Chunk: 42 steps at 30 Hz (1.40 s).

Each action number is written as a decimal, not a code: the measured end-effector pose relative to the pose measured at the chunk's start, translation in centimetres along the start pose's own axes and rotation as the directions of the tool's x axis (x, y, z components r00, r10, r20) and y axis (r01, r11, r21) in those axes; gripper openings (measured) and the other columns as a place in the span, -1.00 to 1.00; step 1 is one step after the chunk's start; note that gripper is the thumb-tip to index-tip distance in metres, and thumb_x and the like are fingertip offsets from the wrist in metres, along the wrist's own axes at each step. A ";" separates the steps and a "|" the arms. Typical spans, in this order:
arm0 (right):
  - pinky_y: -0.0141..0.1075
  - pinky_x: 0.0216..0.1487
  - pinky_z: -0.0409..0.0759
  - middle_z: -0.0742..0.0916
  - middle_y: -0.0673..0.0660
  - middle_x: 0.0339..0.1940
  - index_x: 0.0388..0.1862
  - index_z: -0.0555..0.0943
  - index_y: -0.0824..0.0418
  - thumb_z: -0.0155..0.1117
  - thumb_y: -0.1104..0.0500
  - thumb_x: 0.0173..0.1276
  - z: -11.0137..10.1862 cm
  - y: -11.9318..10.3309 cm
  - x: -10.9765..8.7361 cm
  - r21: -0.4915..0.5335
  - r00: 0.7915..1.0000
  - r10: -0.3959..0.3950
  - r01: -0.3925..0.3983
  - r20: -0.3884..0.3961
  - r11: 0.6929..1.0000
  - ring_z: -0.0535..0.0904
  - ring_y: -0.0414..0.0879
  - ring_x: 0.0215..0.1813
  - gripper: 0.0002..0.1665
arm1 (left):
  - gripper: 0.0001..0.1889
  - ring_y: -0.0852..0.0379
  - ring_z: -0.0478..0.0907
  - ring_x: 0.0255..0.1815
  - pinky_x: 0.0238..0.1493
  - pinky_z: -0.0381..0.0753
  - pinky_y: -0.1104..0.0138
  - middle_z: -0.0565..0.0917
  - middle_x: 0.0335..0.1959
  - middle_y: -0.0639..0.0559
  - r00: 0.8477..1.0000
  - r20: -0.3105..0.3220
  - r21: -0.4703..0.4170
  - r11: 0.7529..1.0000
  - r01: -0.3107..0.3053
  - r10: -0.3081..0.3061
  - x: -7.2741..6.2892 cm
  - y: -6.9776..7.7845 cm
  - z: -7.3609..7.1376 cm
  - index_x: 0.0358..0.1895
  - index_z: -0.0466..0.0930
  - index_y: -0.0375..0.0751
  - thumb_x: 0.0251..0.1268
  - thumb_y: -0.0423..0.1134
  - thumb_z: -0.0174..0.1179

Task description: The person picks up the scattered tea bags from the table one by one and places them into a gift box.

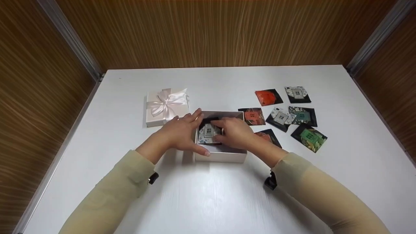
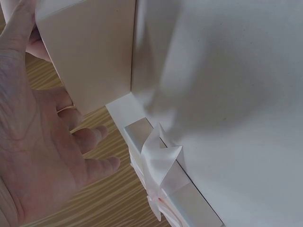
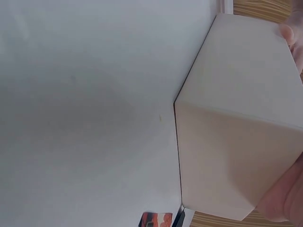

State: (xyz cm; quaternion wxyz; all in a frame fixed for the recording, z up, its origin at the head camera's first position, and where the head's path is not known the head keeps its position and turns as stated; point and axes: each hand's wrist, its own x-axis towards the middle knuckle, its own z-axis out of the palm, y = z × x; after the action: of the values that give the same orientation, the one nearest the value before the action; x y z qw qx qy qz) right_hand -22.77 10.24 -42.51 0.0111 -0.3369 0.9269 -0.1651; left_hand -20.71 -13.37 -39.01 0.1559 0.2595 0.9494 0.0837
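Note:
An open pale gift box (image 1: 221,157) sits in the middle of the white table. My left hand (image 1: 178,132) rests along its left rim, fingers spread toward the back corner and thumb over the front edge. Inside the box lies a square tea sachet (image 1: 208,131) with a black and white floral print. My right hand (image 1: 236,131) reaches in over the right wall, its index finger and thumb bent onto the sachet's right side. The other right fingers are hidden in the head view. In the left wrist view, the box's outer side (image 2: 90,52) stands beside the left palm.
A lid with a satin bow (image 1: 166,105) lies left of the box. To the right, several sachets are spread out, among them a red one (image 1: 269,97), a green one (image 1: 309,137) and a white floral one (image 1: 297,94). Wood-grain panels (image 1: 208,32) surround the table.

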 end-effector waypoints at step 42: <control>0.04 0.32 0.60 0.71 0.29 0.31 0.48 0.56 0.29 0.44 0.05 0.49 0.1 0.0 -0.4 0.178 0.985 0.101 -0.076 -0.137 0.981 0.67 0.14 0.27 -0.33 | 0.47 -0.25 0.06 0.70 0.61 0.07 -0.24 -0.17 0.78 -0.03 1.000 -0.023 -0.006 1.000 -0.009 0.009 0.0 0.0 0.0 0.75 -0.06 -0.16 -0.10 0.71 0.30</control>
State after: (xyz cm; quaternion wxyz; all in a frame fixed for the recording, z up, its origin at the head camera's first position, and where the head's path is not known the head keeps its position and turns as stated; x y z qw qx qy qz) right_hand -22.47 10.51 -42.61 -0.0198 -0.2800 0.9216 -0.2681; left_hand -20.75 -13.37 -39.06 0.1456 0.2625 0.9496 0.0902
